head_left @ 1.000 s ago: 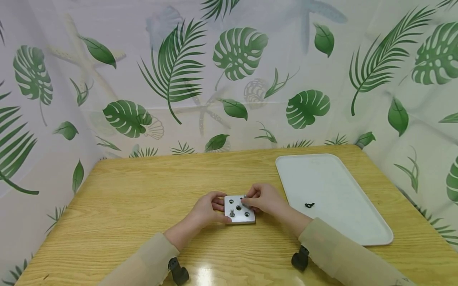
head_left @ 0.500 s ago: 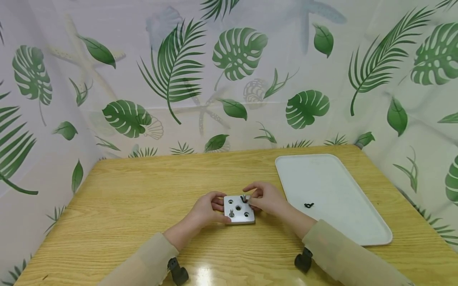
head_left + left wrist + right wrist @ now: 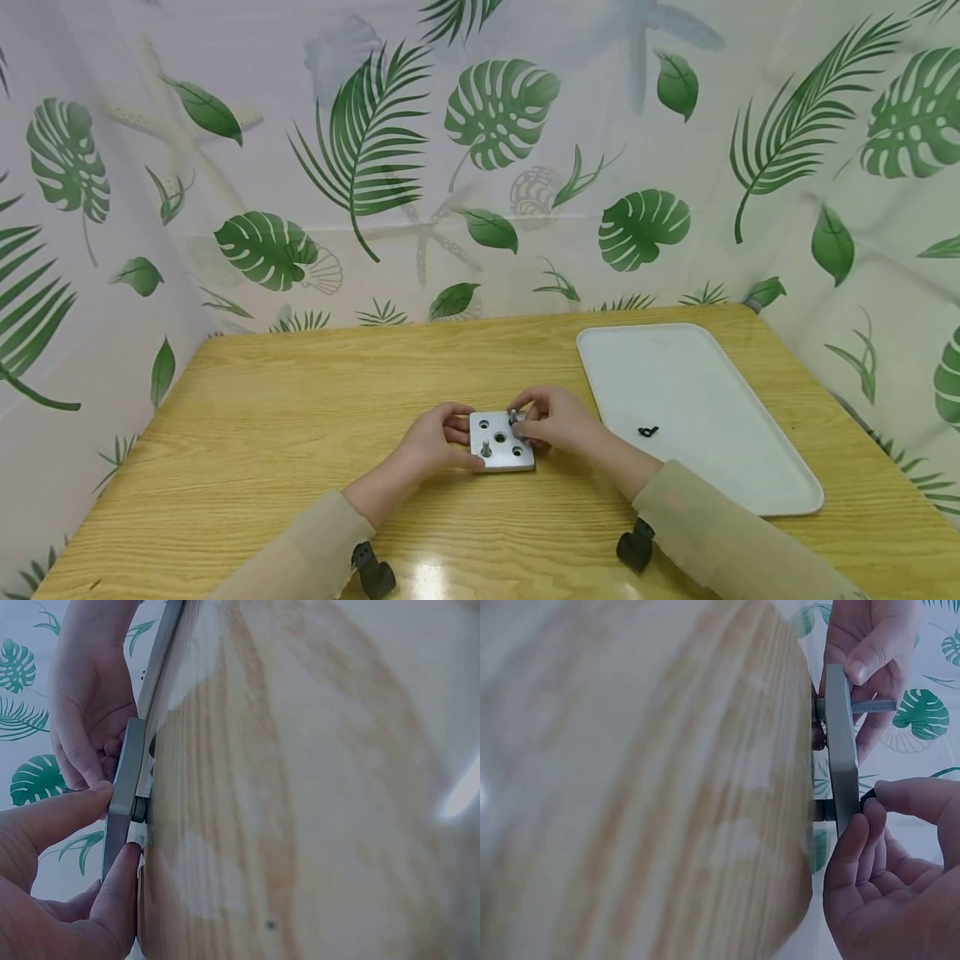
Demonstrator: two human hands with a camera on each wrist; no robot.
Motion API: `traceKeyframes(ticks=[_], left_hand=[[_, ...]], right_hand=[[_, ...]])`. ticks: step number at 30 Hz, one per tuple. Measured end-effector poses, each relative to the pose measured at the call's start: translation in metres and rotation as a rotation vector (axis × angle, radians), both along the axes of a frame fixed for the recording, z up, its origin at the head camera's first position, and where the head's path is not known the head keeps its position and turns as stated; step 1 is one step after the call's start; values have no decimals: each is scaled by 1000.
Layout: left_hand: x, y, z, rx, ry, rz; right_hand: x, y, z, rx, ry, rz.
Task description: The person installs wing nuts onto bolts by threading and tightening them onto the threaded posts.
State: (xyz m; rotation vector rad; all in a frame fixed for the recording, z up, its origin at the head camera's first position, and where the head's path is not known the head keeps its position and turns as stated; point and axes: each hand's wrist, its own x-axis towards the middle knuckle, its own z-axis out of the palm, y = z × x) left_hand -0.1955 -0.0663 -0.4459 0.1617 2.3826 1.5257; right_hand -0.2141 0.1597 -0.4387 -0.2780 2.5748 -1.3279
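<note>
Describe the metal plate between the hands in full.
The metal plate is silvery, roughly square and flat, with slightly rounded corners. Three holes show: one central, two at opposite corners. Two bolts stand up at the other corners, the near-left one visibly threaded. It sits roughly level, raised above the wooden table, round bolt heads beneath. The left hand grips its left side; the right hand pinches a small black piece at the far-right bolt.
</note>
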Motion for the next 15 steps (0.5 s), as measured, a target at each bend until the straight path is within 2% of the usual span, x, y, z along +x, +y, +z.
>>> traceKeyframes(ticks=[8, 15], left_hand=[[0, 0, -1, 0, 5, -4], [0, 0, -1, -2, 9, 0]], right_hand=[[2, -4, 0, 28, -1, -57], [2, -2, 1, 69, 21, -70]])
